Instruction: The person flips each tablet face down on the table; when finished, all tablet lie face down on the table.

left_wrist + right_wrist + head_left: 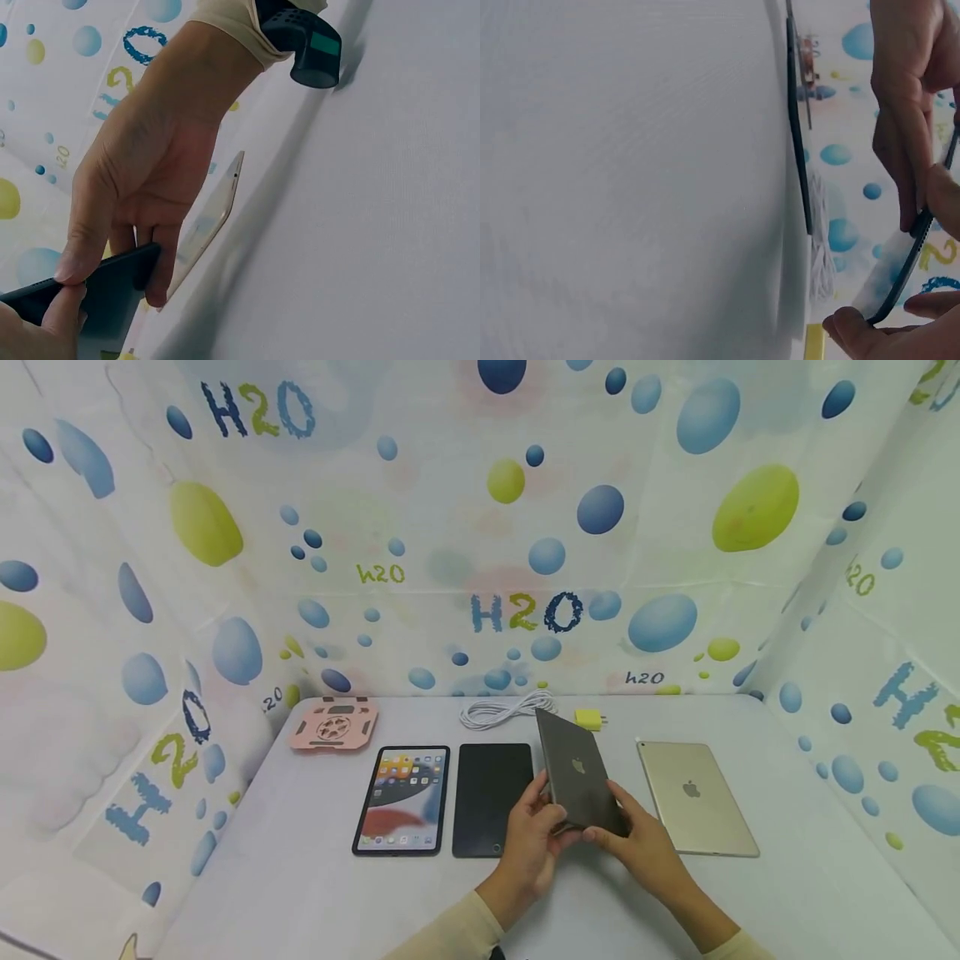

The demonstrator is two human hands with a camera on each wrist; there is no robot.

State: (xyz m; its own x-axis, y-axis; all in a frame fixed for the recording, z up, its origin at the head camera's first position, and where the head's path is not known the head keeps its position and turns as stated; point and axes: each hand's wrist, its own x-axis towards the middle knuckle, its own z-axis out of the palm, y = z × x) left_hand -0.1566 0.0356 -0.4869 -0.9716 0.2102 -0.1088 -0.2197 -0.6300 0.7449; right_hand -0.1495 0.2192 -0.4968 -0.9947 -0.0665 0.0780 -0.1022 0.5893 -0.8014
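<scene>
Both hands hold a dark grey tablet [579, 777] off the table, tilted, with its logo-bearing back towards the head view. My left hand [531, 833] grips its lower left side, the thumb bent over the edge. At its lower right corner my right hand [647, 850] pinches the edge, thumb in front. The left wrist view shows the right hand [154, 161] round the tablet's edge [112, 315]. Left of it lies a black-screened tablet [483, 793], partly hidden by the left hand. To the right rests a gold tablet [701, 802], back up.
A tablet with a lit home screen [402, 802] lies further left. Behind are a pink stand [335, 724], a coiled white cable [498, 712] and a yellow charger plug [589, 719]. Patterned curtains [450, 527] enclose the white table [300, 860] at the back and sides.
</scene>
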